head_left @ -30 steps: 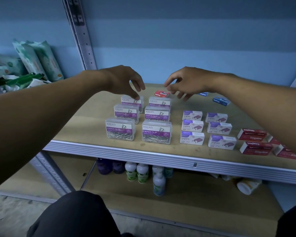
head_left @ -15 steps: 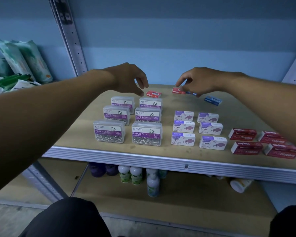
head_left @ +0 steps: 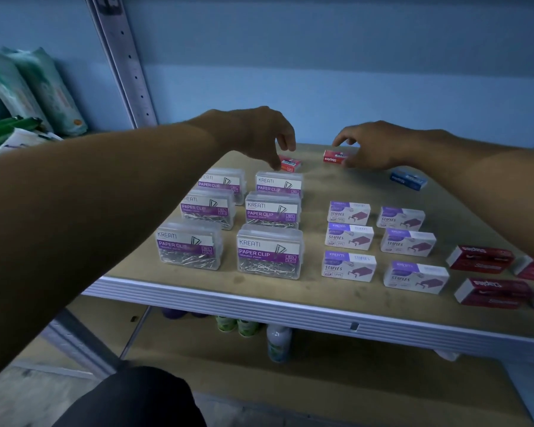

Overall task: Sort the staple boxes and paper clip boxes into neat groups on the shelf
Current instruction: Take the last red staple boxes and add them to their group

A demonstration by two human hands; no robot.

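Your right hand (head_left: 373, 147) seems to pinch the far red box (head_left: 334, 156); left hand (head_left: 265, 134) hangs loosely curled, empty, over the orange box (head_left: 290, 164) beside bare shelf (head_left: 321, 186).

Right hand (head_left: 373, 146) — perhaps gripping red box (head_left: 334, 157)

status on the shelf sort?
Right hand grips a red staple box. Left hand open above another red box. Blue box loose at the back. Nothing in the way.

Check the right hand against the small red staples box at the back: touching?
Touching. The head view shows the right hand pinching the small red staples box, fingers above and thumb below it.
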